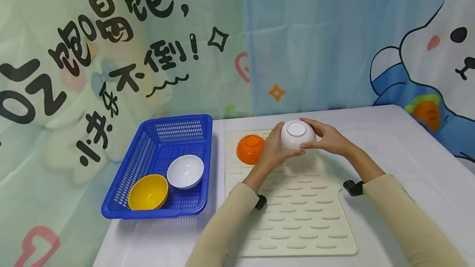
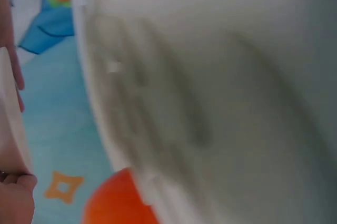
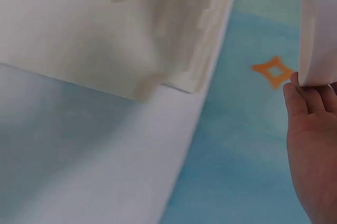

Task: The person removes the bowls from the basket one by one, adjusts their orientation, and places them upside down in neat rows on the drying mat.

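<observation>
Printed curtains [image 1: 315,32] hang behind a white tabletop [image 1: 386,135], and from my distant post I look first through the head view. On the left stands a blue basket [image 1: 156,214]; it holds a yellow bowl [image 1: 148,193] and a second white bowl [image 1: 185,172], both with their mouths upward. Beside it lies a cream mat [image 1: 293,234], with an orange bowl [image 1: 249,149] upside down on its far part. Just to the right of this, an inverted white bowl [image 1: 297,135] is between my two hands, its foot ring turned toward the camera. My left grip [image 1: 276,149] clasps one side and my right grip [image 1: 328,137] clasps the other.

In the left wrist view, the held bowl appears only at the left edge, with fingers around its end; the orange one is blurred below. I judge that the left knuckles need care not to push it.

In the right wrist view, fingertips support the bowl's edge at the right border; the thumb I cannot see there. The step seems to be steady two-handed handling above the mat. I would press equally from both sides, hold the rim level, and, when lowering, free the fingertips from beneath it gently.
</observation>
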The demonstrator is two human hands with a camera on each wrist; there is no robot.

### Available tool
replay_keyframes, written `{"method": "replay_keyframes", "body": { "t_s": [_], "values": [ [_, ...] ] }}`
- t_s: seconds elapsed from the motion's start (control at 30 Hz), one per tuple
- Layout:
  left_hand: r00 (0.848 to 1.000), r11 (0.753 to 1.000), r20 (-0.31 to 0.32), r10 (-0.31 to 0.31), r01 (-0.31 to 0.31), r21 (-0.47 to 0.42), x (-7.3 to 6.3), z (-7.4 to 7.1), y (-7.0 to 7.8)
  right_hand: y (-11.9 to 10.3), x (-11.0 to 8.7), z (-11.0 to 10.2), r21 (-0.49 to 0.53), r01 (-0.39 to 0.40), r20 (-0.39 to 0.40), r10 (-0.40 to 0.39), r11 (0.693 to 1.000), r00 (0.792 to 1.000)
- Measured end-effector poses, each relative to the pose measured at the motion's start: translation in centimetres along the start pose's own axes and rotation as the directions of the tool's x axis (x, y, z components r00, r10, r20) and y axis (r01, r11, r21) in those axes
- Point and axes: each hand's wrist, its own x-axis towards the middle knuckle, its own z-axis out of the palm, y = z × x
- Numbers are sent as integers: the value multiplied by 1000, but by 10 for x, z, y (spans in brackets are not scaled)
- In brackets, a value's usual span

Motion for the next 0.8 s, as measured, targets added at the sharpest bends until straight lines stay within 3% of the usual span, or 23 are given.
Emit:
{"method": "replay_keyframes", "body": {
  "t_s": [0.2,0.43,0.8],
  "values": [
    [993,995,76,-95,98,-27,0,14,-17,14,3,11,-24,-41,50,42,999,998],
    [975,992,185,-125,126,8,4,21,-28,43,5,22,-32,-78,54,80,996,995],
    [939,978,286,-192,161,129,6,25,-29,50,6,28,-67,-107,67,111,992,991]
  ]
}}
